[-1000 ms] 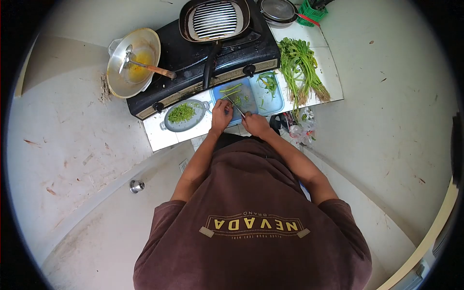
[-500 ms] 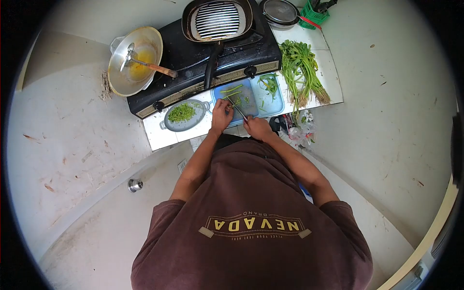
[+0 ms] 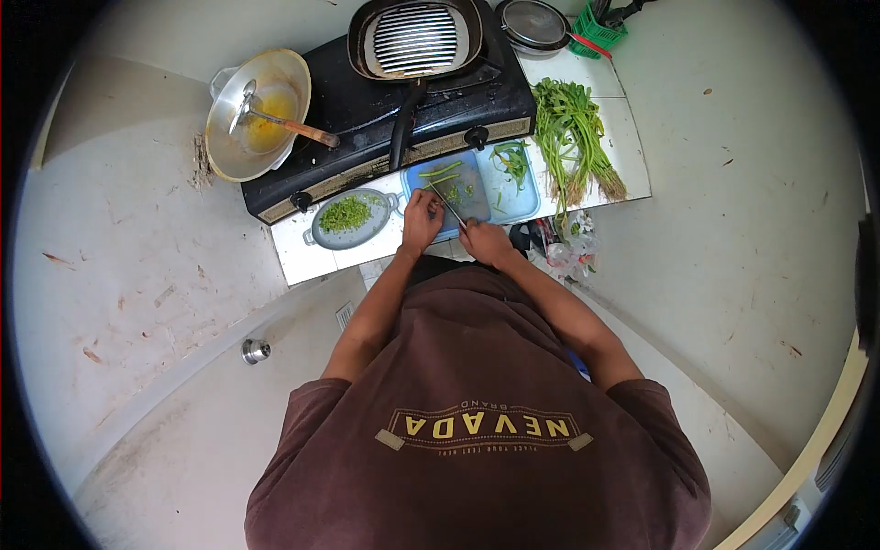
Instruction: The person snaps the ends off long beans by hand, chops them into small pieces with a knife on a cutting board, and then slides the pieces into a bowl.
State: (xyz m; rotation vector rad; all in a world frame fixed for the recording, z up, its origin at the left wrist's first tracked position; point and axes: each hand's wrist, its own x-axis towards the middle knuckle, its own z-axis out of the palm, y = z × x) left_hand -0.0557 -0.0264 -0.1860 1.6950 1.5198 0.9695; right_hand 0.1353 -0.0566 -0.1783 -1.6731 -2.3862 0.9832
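Observation:
My right hand (image 3: 486,243) is wrapped round the handle of a knife (image 3: 450,207), whose blade slants up and left over a grey-blue cutting board (image 3: 475,207). Beside the blade tip, my left hand (image 3: 422,223) rests on the board with its fingers bent and together; whatever they pinch is too small to make out. Long thin green vegetable pieces (image 3: 441,171) lie just beyond the fingertips, with small cut bits to their right. The board sits in a light blue tray (image 3: 525,203), which also holds green leafy pieces (image 3: 511,163).
Left of the tray stands a grey oval dish (image 3: 359,236) with chopped greens (image 3: 345,215). Behind are a black stove (image 3: 348,119), a grill pan (image 3: 414,39) and a wok (image 3: 220,137) with a ladle (image 3: 293,126). Rooted greens (image 3: 573,137) lie on the right, near a strainer (image 3: 534,24) and green basket (image 3: 596,33).
My right hand and the knife have shifted very slightly left. My left hand stays at nearly the same spot on the board.

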